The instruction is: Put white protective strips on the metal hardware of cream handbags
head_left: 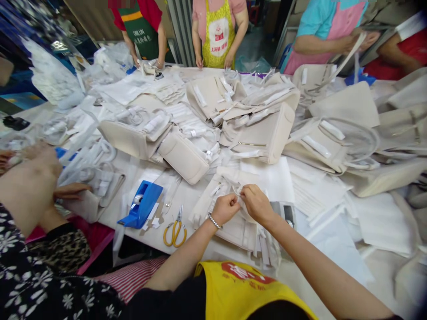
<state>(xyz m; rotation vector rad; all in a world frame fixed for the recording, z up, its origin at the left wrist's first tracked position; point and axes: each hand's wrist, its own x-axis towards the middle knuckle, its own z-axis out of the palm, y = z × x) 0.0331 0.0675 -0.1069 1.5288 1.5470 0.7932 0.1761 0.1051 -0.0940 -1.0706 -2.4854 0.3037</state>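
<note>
A cream bag (240,229) lies flat on the table (187,200) right in front of the person, partly under both hands. Its long side seems to run from near the person's tummy up and away to the left, where a wrapped strap part (213,192) sticks out. The left hand (226,208) is curled shut like a fist, with a bracelet (214,221) on the wrist. The right hand (257,205) sits just beside it, and its fingers pinch a small white bit (237,190) at the top of the bag. The 2 hands almost touch, and the white bit is between them, so both are about as near to it. What the left fingers hold is hidden, so I cannot tell. A little to the left lie yellow scissors (175,231) and a blue tape holder (142,203), both flat on the table and apart from the hands. Another person's arm (28,186) reaches in at the far left. Farther out, many more cream bags (263,133) and white paper sheets (313,191) are piled up in the middle. At the far side, 3 people in aprons (217,31) stand at the table.
</note>
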